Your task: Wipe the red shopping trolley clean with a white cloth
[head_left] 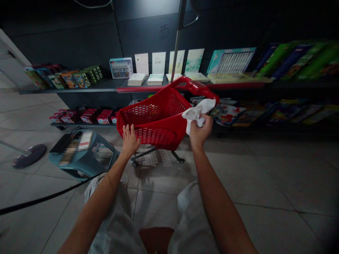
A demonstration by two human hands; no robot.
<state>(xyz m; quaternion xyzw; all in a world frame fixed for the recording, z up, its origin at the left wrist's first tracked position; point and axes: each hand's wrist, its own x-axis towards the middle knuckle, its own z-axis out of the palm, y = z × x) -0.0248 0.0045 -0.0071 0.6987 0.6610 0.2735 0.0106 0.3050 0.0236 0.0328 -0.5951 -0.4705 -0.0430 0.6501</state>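
A red plastic shopping cart [156,120] on small wheels stands on the tiled floor in front of me. My left hand [129,139] rests on the cart's near left corner, its fingers curled over the rim. My right hand [200,132] is raised at the cart's right side and is closed on a crumpled white cloth [198,111], held just beside the cart's red handle [196,88].
A teal plastic stool [84,155] with items on top stands to the left, a black cable [42,199] running past it. Dark shelves [106,84] behind the cart carry boxes, notebooks and cards. A fan base [29,155] sits far left. My knees show below.
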